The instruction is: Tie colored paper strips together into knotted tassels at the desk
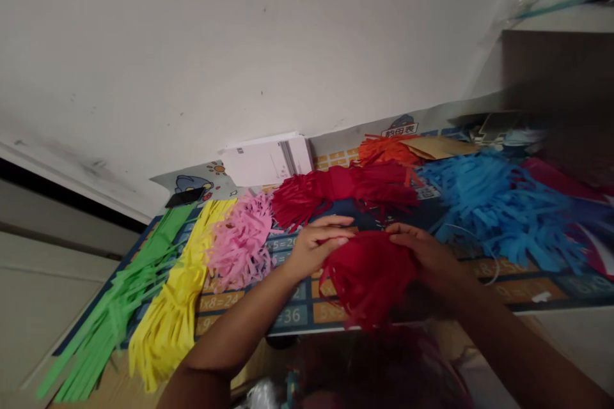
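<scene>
Pinching the red paper fringe [369, 278] between my left hand [319, 246] and right hand [426, 259], I let it hang loose.

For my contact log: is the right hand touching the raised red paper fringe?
Touching: the head view shows the right hand curling fingers over the red paper fringe.

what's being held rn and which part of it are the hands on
A red fringed paper bundle, held by its upper part, with the left hand on one side and the right hand on the other.
</scene>
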`<action>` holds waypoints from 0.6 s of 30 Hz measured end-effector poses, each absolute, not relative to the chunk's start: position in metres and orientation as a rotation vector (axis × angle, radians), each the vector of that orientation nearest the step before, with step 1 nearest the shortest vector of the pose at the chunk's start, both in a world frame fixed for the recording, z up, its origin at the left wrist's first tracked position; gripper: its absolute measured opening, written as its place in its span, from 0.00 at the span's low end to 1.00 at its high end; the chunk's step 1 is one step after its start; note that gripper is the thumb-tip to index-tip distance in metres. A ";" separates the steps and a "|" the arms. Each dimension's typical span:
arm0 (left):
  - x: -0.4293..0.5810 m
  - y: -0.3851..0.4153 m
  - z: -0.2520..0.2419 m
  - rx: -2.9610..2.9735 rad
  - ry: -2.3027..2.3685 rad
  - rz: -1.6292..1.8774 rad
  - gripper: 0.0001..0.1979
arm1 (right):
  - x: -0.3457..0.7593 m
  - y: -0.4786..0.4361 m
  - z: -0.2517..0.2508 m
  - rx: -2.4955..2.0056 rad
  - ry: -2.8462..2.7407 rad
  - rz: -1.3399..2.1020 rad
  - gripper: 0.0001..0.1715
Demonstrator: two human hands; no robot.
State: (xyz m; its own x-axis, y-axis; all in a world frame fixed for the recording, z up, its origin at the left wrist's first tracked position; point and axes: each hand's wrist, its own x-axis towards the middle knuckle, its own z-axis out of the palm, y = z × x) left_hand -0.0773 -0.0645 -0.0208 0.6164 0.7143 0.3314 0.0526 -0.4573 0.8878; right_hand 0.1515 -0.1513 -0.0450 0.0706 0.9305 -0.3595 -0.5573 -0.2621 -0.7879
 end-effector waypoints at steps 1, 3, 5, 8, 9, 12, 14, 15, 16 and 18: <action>-0.081 -0.056 -0.021 1.809 0.696 0.937 0.14 | 0.157 -0.152 -0.048 -1.081 -0.470 1.486 0.17; -0.091 -0.030 -0.018 1.620 0.907 1.062 0.17 | 0.173 -0.153 -0.054 -1.124 -0.470 1.404 0.17; -0.101 0.005 -0.010 1.591 1.110 1.213 0.21 | 0.192 -0.157 -0.062 -1.185 -0.515 1.300 0.17; -0.115 0.061 0.007 1.866 1.448 1.356 0.21 | 0.217 -0.163 -0.070 -1.254 -0.593 1.162 0.14; -0.119 0.077 0.013 1.907 1.510 1.375 0.20 | 0.224 -0.165 -0.070 -1.270 -0.604 1.134 0.13; -0.127 0.109 0.027 2.064 1.655 1.337 0.18 | 0.236 -0.173 -0.067 -1.378 -0.595 1.070 0.16; -0.130 0.120 0.032 2.194 1.751 1.255 0.17 | 0.242 -0.178 -0.063 -1.495 -0.586 1.003 0.19; -0.131 0.123 0.034 2.251 1.798 1.207 0.18 | 0.245 -0.180 -0.060 -1.551 -0.595 0.966 0.19; -0.133 0.126 0.034 2.299 1.844 1.158 0.18 | 0.248 -0.182 -0.058 -1.596 -0.616 0.923 0.19; -0.135 0.130 0.035 2.372 1.928 1.069 0.20 | 0.255 -0.185 -0.055 -1.643 -0.706 0.807 0.15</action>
